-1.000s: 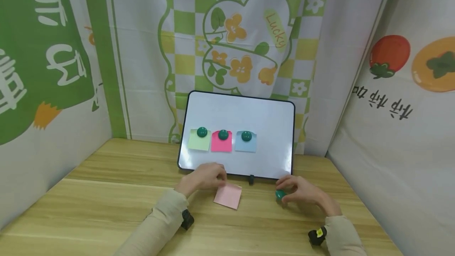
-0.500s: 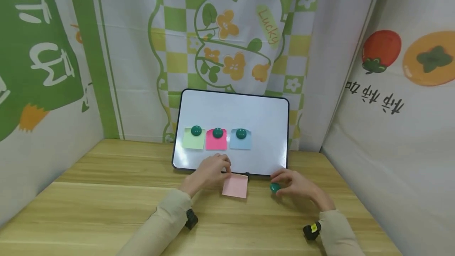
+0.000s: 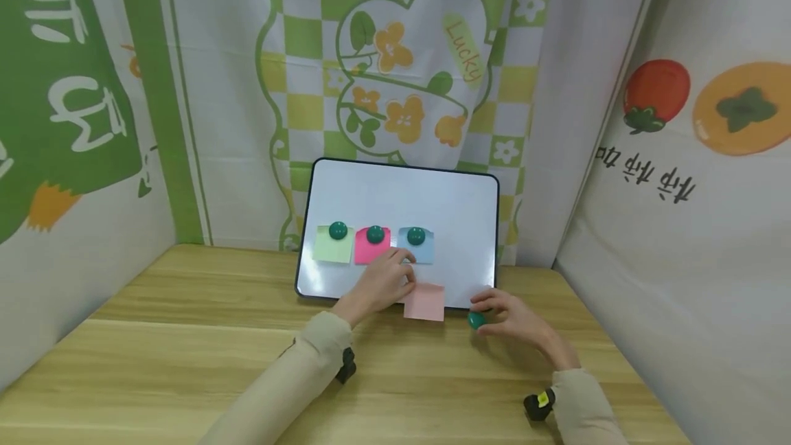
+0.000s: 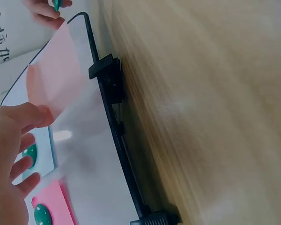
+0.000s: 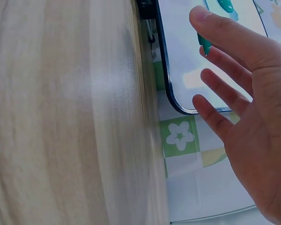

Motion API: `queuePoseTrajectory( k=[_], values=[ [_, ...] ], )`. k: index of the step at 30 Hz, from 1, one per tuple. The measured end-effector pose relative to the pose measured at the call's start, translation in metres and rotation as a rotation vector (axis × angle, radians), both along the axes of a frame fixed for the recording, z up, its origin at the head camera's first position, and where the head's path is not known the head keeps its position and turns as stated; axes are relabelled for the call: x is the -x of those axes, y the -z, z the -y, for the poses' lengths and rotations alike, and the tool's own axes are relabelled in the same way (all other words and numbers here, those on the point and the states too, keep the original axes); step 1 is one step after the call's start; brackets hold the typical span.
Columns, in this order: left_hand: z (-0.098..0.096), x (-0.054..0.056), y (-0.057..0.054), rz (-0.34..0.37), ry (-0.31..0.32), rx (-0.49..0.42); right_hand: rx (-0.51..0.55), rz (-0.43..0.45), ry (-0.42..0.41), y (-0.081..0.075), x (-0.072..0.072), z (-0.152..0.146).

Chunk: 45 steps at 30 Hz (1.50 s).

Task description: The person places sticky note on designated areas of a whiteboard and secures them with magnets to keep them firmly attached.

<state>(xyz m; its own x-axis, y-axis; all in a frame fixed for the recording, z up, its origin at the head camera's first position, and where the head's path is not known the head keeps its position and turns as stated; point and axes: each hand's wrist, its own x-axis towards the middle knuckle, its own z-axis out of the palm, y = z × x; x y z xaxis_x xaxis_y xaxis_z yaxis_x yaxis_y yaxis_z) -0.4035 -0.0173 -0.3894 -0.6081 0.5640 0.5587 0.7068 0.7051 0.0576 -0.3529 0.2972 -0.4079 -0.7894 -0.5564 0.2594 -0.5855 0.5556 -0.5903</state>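
Note:
My left hand (image 3: 384,281) pinches a pale pink sticky note (image 3: 425,302) by its upper left corner, in front of the whiteboard's lower edge. The left wrist view shows thumb and finger on the corner of that note (image 4: 56,70), the other fingers spread. My right hand (image 3: 516,321) pinches a round green magnet (image 3: 476,320) between thumb and forefinger, near the board's lower right corner. On the whiteboard (image 3: 460,225), green magnets hold a light green note (image 3: 332,249), a bright pink note (image 3: 364,253) and a blue note (image 3: 423,253) in a row. My left fingers overlap the lower part of the pink and blue notes.
The board leans upright at the back of a wooden table (image 3: 185,349), on black clip feet (image 4: 110,75). Printed curtains (image 3: 402,88) hang behind it and on both sides.
My left hand has lifted the pale pink note off the table, up and to the right, to the board's lower edge. The right hand stays near the corner with the magnet.

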Motion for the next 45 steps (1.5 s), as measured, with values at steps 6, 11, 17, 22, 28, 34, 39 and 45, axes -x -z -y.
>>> queuePoseTrajectory(
  k=[6,11,17,22,28,34,39,45],
  values=[
    [-0.016,0.015,-0.002,-0.144,0.024,-0.014,0.013,-0.071,0.024,0.003,0.002,-0.002],
    [-0.027,0.020,-0.008,-0.191,0.046,0.001,0.036,-0.112,0.009,0.005,0.004,-0.003],
    [-0.039,0.026,-0.019,-0.224,0.052,-0.010,0.042,-0.135,0.013,0.005,0.006,-0.005],
    [-0.048,0.036,-0.028,-0.264,0.003,0.026,0.010,-0.167,0.034,0.005,0.004,-0.007],
    [-0.061,0.046,-0.041,-0.291,-0.061,0.081,-0.012,-0.150,0.052,0.006,0.002,-0.008],
    [-0.067,0.052,-0.044,-0.322,-0.150,0.082,-0.021,-0.189,0.059,0.010,0.005,-0.006],
    [-0.070,0.058,-0.043,-0.397,-0.159,0.070,0.005,-0.189,0.074,0.010,0.005,-0.004],
    [-0.076,0.066,-0.045,-0.453,-0.160,0.058,0.030,-0.191,0.096,0.010,0.007,-0.004]
  ],
)
